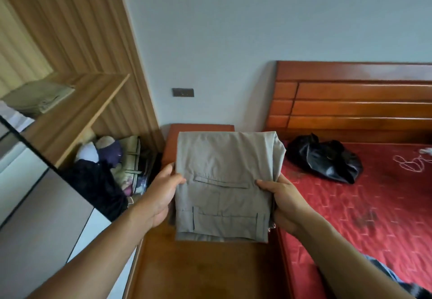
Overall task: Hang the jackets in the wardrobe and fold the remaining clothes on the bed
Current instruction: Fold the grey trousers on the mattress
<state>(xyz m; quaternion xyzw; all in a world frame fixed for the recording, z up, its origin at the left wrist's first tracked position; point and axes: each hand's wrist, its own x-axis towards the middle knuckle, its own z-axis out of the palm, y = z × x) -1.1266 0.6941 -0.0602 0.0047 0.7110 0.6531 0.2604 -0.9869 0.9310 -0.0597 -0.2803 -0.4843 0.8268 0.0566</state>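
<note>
I hold a folded pair of grey-beige trousers (224,181) flat in the air between both hands, over a reddish wooden bedside cabinet (203,268). My left hand (161,195) grips their left edge, thumb on top. My right hand (282,198) grips the right edge the same way. A back pocket and the waistband face up. The bed (374,205), with a red quilted cover, lies to the right. A black shiny jacket (325,160) is crumpled on it near the headboard. The open wardrobe (77,102) stands to the left.
A folded beige garment (39,97) lies on the wardrobe's upper shelf. Bags and dark clothes (109,165) are piled in its lower section. A wooden headboard (350,102) backs the bed. Dark fabric (395,280) shows at the bed's near right corner. A white cord (411,161) lies on the cover.
</note>
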